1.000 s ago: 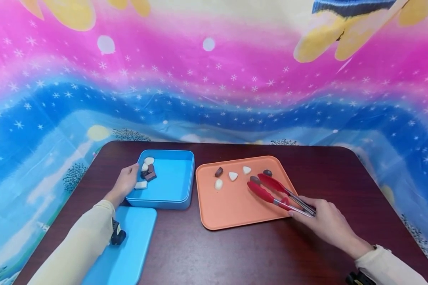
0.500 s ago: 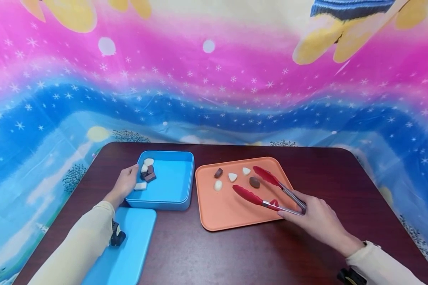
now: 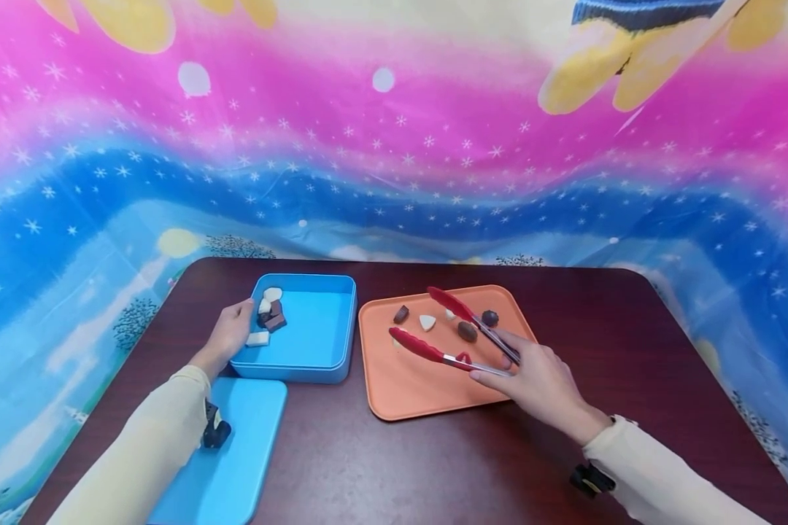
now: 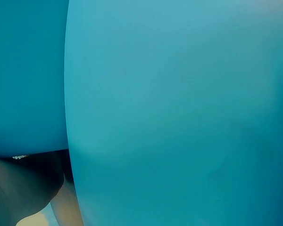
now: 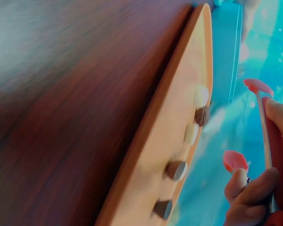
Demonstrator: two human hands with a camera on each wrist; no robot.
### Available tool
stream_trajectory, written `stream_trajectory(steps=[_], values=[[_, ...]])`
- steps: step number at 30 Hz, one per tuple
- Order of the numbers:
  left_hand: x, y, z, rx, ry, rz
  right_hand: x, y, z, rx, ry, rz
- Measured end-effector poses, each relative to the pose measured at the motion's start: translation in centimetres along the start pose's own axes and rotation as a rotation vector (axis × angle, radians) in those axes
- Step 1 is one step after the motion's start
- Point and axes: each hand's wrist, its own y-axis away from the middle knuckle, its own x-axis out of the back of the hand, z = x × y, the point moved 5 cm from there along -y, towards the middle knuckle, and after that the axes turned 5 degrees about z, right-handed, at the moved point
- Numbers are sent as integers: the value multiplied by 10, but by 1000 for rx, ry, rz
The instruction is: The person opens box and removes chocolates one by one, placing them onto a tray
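My right hand point(image 3: 545, 383) holds metal tongs point(image 3: 469, 317) with red tips, spread apart above an orange tray point(image 3: 427, 390). Nothing sits between the tips in the head view. On the tray lie chocolates: a brown block point(image 3: 401, 314), a white triangular piece point(image 3: 427, 322), a brown oval point(image 3: 468, 332) and a dark round one point(image 3: 489, 318). The tongs partly cover more white pieces. At the left, my left hand point(image 3: 228, 335) grips the near-left rim of an open blue box point(image 3: 315, 328), where several brown and white chocolates point(image 3: 274, 321) gather along the left side.
A flat blue lid point(image 3: 249, 445) lies in front of the box, under my left forearm; it fills most of the left wrist view. Box and tray stand close side by side on the dark wooden table point(image 3: 348, 467). A patterned cloth point(image 3: 394, 189) hangs behind the table.
My right hand has carried the spread tongs leftward over the tray, uncovering the brown oval and dark round chocolates. The tips have opened wider. My left hand stays at the box.
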Motion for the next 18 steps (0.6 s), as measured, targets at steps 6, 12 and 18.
stream_trajectory(steps=[6,12,18], values=[[0,-1,0,-1,-8,-7,-14,-11,-18,40,-57,-10],[-1,-3,2,-28,-1,1,-26,-18,-31,70,-93,-15],[0,-4,0,-41,-9,12,-35,-26,-50,110,-67,-1]])
